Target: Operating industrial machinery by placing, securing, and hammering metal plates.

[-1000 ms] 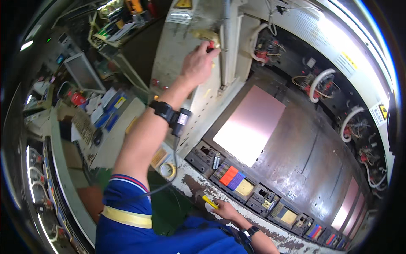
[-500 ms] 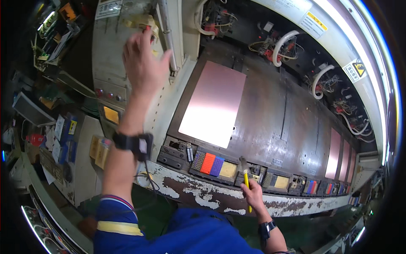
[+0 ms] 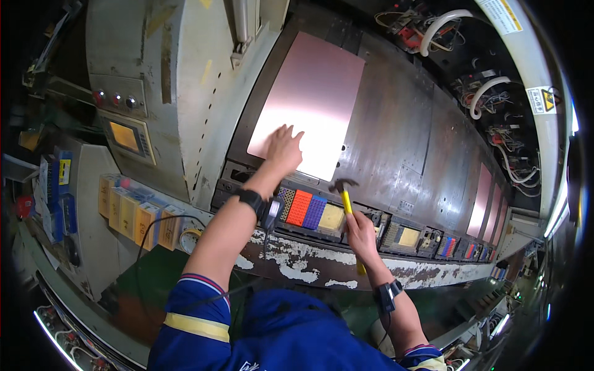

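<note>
A claw hammer (image 3: 346, 196) with a yellow handle is gripped in my right hand (image 3: 361, 235), its dark head raised over the front edge of the machine bed. My left hand (image 3: 286, 151) reaches over the lower left part of a shiny copper-coloured sheet (image 3: 318, 93), fingers spread and holding nothing. Whether its fingertips touch the sheet I cannot tell. The sheet lies flat on the dark metal bed (image 3: 393, 123). Between my hands, along the bed's front edge, sit a red block (image 3: 299, 208) and a purple block (image 3: 314, 213), both studded with holes, beside a pale yellow pad (image 3: 331, 219).
More copper-coloured sheets (image 3: 480, 201) lie at the bed's far right. Hoses and wiring (image 3: 445, 31) line the back. A control panel (image 3: 129, 137) stands left, above a row of cardboard boxes (image 3: 145, 222). A dark cable hangs from my left wrist.
My left hand has come down from the upright machine housing to the copper-coloured sheet. The right hand has raised the hammer slightly, and the view has shifted.
</note>
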The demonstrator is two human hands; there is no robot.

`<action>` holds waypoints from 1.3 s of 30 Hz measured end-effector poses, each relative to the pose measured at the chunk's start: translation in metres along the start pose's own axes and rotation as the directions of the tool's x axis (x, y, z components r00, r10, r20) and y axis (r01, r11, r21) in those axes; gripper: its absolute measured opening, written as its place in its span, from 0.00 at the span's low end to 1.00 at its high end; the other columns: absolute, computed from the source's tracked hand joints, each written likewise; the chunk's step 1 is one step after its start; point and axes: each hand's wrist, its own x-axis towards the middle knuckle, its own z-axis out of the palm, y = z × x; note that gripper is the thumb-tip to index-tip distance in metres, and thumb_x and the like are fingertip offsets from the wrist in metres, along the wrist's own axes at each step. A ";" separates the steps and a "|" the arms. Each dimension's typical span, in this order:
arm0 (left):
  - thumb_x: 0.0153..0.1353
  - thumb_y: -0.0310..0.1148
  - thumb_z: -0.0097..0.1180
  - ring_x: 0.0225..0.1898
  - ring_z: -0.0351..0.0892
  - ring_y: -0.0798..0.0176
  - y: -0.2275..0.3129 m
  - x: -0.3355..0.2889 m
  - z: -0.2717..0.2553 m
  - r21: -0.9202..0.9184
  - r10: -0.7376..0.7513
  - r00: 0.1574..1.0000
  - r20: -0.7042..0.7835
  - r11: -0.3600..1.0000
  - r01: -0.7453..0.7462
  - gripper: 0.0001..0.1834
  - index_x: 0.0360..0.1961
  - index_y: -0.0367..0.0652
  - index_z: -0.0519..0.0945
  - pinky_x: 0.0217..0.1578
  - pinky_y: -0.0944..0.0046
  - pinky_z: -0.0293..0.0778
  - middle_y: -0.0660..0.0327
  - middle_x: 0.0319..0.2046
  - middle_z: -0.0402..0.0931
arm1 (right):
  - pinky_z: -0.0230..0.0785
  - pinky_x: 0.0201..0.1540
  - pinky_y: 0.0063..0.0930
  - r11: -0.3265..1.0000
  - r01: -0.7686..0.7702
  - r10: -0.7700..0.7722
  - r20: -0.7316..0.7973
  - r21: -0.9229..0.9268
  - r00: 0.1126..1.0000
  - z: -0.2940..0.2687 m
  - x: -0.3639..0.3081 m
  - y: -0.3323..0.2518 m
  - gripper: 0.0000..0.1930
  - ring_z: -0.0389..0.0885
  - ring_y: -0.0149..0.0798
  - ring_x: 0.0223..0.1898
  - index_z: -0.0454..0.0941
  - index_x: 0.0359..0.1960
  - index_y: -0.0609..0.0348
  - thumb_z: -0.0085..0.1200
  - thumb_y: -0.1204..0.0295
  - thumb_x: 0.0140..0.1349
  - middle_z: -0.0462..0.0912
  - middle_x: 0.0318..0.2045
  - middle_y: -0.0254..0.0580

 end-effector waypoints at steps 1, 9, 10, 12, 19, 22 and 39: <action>0.57 0.37 0.63 0.74 0.49 0.45 -0.006 0.011 -0.005 -0.052 -0.074 0.993 0.092 0.996 0.079 0.37 0.68 0.48 0.66 0.73 0.49 0.47 0.48 0.71 0.56 | 0.68 0.30 0.38 0.998 -0.006 0.005 0.020 0.059 1.000 0.006 0.013 -0.013 0.14 0.79 0.46 0.25 0.77 0.38 0.66 0.46 0.65 0.72 0.78 0.21 0.50; 0.49 0.44 0.70 0.78 0.32 0.54 -0.017 0.016 0.013 -0.031 -0.100 0.987 0.125 0.994 0.105 0.50 0.73 0.62 0.58 0.75 0.48 0.29 0.61 0.77 0.41 | 0.72 0.37 0.47 0.890 0.426 -0.430 0.010 -0.163 0.903 0.077 0.061 0.025 0.12 0.79 0.65 0.35 0.73 0.52 0.64 0.48 0.73 0.70 0.80 0.35 0.63; 0.46 0.45 0.73 0.78 0.32 0.55 -0.015 0.010 0.012 -0.051 -0.097 0.983 0.156 0.993 0.106 0.53 0.73 0.63 0.58 0.74 0.46 0.28 0.62 0.77 0.41 | 0.71 0.37 0.49 0.910 0.394 -0.393 0.032 -0.130 0.919 0.077 0.056 0.030 0.13 0.79 0.65 0.36 0.72 0.52 0.65 0.47 0.73 0.70 0.80 0.34 0.64; 0.45 0.45 0.73 0.78 0.32 0.56 -0.021 0.002 0.013 -0.053 -0.116 0.983 0.140 0.991 0.124 0.54 0.73 0.64 0.57 0.74 0.47 0.26 0.63 0.77 0.42 | 0.71 0.37 0.49 0.959 0.275 -0.269 0.086 -0.070 0.959 0.064 0.050 0.001 0.13 0.79 0.65 0.35 0.72 0.52 0.66 0.47 0.73 0.70 0.80 0.34 0.64; 0.46 0.40 0.71 0.77 0.33 0.54 -0.008 0.005 0.016 -0.088 -0.150 0.988 0.042 0.984 0.153 0.52 0.73 0.59 0.58 0.74 0.46 0.27 0.61 0.76 0.44 | 0.72 0.38 0.46 0.887 0.462 -0.459 -0.110 -0.005 0.881 0.072 0.056 -0.001 0.15 0.79 0.64 0.35 0.71 0.54 0.68 0.49 0.77 0.68 0.79 0.36 0.64; 0.47 0.37 0.70 0.77 0.33 0.56 -0.007 0.000 0.021 -0.141 -0.168 0.983 0.070 0.974 0.177 0.51 0.73 0.59 0.58 0.74 0.47 0.26 0.63 0.76 0.44 | 0.72 0.36 0.48 0.903 0.403 -0.403 0.034 -0.150 0.915 0.078 0.060 0.028 0.15 0.80 0.63 0.36 0.72 0.54 0.68 0.50 0.77 0.67 0.79 0.35 0.65; 0.48 0.33 0.68 0.78 0.32 0.55 -0.007 -0.006 0.021 -0.160 -0.207 0.977 0.048 0.964 0.212 0.51 0.74 0.55 0.56 0.74 0.44 0.26 0.62 0.76 0.43 | 0.73 0.39 0.49 0.980 0.194 -0.193 0.034 -0.040 0.981 0.064 0.060 -0.001 0.14 0.79 0.65 0.37 0.72 0.54 0.67 0.49 0.76 0.68 0.80 0.35 0.64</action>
